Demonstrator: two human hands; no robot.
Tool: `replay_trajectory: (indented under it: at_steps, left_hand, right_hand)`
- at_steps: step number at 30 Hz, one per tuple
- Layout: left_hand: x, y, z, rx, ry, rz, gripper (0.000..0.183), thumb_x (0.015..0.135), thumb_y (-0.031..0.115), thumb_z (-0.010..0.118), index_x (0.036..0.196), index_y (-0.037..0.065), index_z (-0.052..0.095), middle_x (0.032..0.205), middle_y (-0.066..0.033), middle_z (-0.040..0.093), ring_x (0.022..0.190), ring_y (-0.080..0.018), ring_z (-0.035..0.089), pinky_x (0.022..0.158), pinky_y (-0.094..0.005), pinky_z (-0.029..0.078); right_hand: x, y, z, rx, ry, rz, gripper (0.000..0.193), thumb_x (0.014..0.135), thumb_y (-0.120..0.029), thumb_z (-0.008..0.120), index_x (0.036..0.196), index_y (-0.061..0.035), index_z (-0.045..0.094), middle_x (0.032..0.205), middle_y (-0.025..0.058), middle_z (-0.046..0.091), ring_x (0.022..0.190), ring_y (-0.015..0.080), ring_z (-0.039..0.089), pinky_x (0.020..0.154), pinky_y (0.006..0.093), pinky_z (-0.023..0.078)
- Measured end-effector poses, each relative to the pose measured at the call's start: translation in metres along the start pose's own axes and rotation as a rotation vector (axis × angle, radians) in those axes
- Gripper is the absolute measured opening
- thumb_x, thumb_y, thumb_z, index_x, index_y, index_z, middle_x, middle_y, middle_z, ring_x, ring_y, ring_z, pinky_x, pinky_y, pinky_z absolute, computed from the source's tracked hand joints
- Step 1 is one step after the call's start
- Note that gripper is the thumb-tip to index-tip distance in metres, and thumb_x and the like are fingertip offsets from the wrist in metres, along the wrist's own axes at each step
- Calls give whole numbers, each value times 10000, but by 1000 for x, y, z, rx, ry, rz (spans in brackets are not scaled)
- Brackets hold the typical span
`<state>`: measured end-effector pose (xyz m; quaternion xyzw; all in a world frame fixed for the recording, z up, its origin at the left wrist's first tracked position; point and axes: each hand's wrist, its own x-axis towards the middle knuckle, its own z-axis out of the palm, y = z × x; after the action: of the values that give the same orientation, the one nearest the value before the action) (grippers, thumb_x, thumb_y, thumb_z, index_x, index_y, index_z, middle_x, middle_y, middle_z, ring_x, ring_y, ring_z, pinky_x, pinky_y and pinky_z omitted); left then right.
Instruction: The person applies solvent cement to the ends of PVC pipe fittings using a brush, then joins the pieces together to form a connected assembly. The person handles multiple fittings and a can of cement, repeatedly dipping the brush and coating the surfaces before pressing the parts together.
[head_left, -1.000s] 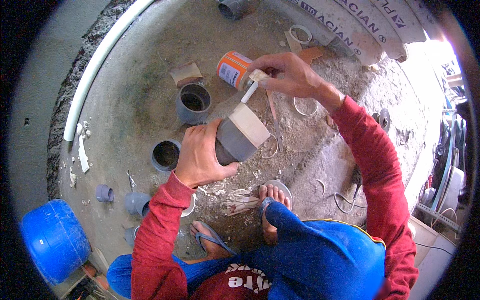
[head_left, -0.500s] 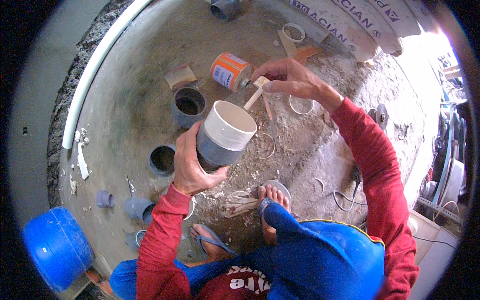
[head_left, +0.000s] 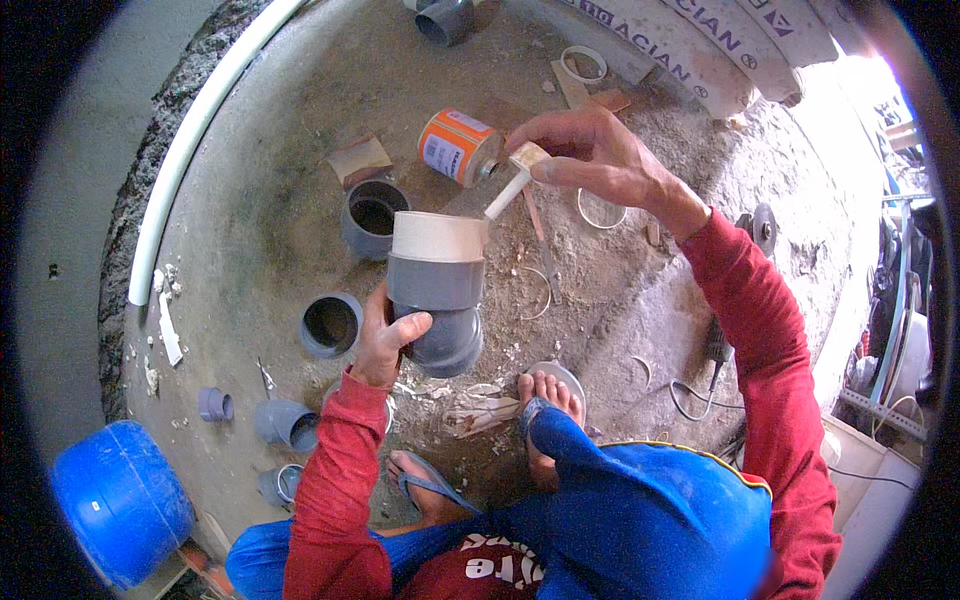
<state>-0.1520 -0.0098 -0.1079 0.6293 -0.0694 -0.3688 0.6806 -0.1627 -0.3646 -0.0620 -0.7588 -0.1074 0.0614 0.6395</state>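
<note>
My left hand [head_left: 380, 338] is wrapped round a grey pipe fitting [head_left: 435, 285] with a white pipe collar [head_left: 440, 237] in its upper end, held upright above the floor. Pinched in the fingers of my right hand [head_left: 605, 165] is a glue applicator [head_left: 508, 194], a pale cap with a white stem. The stem slants down toward the collar's right rim, a small gap apart. Just left of my right fingers, an orange and white can [head_left: 458, 148] leans over, its narrow neck toward my hand.
Grey fittings [head_left: 331, 325] stand and lie on the left, near a blue barrel [head_left: 122, 503]. A long white pipe [head_left: 180, 140] runs along the left wall. Large white pipes [head_left: 700, 70] lie at the back right. Cut rings [head_left: 601, 208], a corded tool [head_left: 717, 345] and shavings lie about.
The fitting has tipped from leaning, with its opening facing me, to nearly upright, showing its side and lower bend. My right hand and the applicator have shifted only slightly.
</note>
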Motion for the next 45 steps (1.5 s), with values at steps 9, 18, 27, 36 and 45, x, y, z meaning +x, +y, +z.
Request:
replay_trajectory:
  at_steps: [9, 18, 27, 36, 45]
  left_hand:
    - [0, -20, -6, -287, -61, -156, 668, 864, 377, 708, 1371, -24, 541, 1256, -124, 656, 1107, -227, 662, 976, -386, 536]
    - [2, -25, -3, -508, -60, -208, 884, 832, 613, 590, 1431, -30, 500, 1247, -258, 670, 1089, -390, 688, 970, -509, 553]
    - [10, -39, 29, -890, -259, -138, 1000, 863, 765, 407, 1465, -34, 438, 1204, -319, 641, 1025, -431, 682, 874, -514, 580]
    - [19, -79, 35, -1069, -316, -32, 1152, 798, 885, 467, 1453, -62, 429, 1172, -295, 649, 912, -446, 684, 800, -572, 563]
    - [9, -76, 19, -1125, -227, -99, 1279, 681, 905, 633, 1397, -136, 433, 1088, -287, 669, 906, -408, 689, 821, -524, 560]
  right_hand:
    - [21, -25, 18, -141, 64, -165, 349, 935, -210, 718, 1216, -3, 697, 1079, 84, 736, 976, 127, 664, 889, 309, 545]
    - [-3, -24, 17, -351, 106, -120, 334, 898, -203, 726, 1182, -28, 719, 1038, 82, 745, 932, 142, 681, 843, 325, 550]
    - [-13, -7, 32, -236, 200, -159, 421, 873, -168, 757, 1256, -10, 685, 1185, 100, 709, 1047, 133, 648, 908, 317, 530]
    - [-45, 28, 1, -412, 404, -38, 430, 838, -103, 737, 1260, -34, 692, 1148, 74, 729, 1007, 122, 664, 889, 312, 546]
    - [-31, 115, 37, -614, 654, -107, 330, 809, -117, 765, 1127, -51, 702, 1053, 154, 722, 950, 353, 707, 804, 424, 578]
